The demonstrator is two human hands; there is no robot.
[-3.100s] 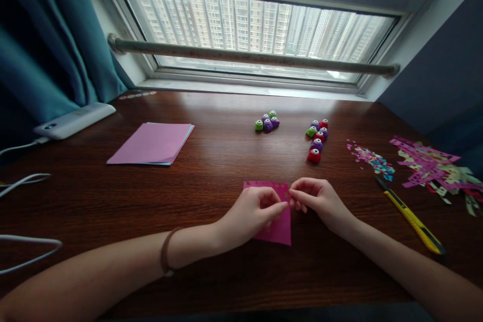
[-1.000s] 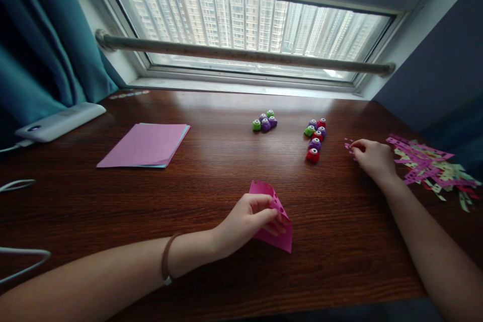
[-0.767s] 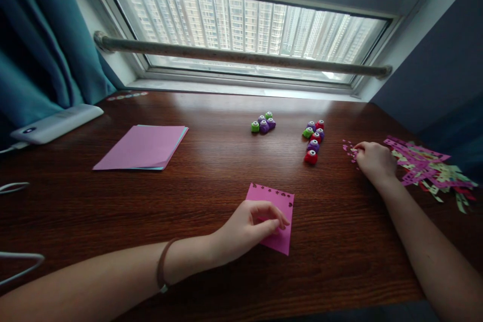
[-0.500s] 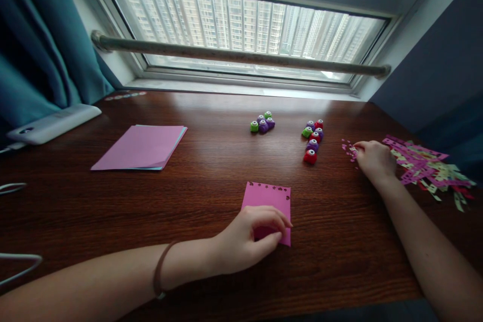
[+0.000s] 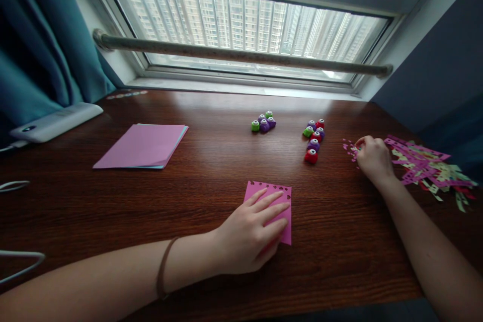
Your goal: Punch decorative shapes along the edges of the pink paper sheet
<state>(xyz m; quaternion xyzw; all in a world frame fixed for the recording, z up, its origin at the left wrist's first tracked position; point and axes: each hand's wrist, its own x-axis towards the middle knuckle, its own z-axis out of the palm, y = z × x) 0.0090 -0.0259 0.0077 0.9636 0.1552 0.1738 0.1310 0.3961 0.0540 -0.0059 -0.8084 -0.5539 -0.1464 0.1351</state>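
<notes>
My left hand (image 5: 254,229) lies open, fingers spread, over a sheet of pink paper (image 5: 287,226). Small heart and star shapes are punched along the paper's top edge and at its upper right side. At the far right, my right hand (image 5: 375,158) is closed, its curled fingertips down beside a scatter of tiny pink punched-out bits (image 5: 349,148). Whatever those fingers hold, if anything, is hidden. Between the hands, farther back, several small red, purple and green craft punches (image 5: 314,145) stand in a cluster.
More purple and green craft punches (image 5: 264,123) stand near the back middle. A stack of coloured paper (image 5: 141,146) lies at left. Punched paper strips (image 5: 426,163) are heaped at far right. A white power bank (image 5: 56,123) and a white cable (image 5: 22,256) lie on the left side.
My left hand has gone from curled, thumb near the fingers, to spread flat over the pink paper. My right hand stays by the pink bits, its fingers slightly shifted.
</notes>
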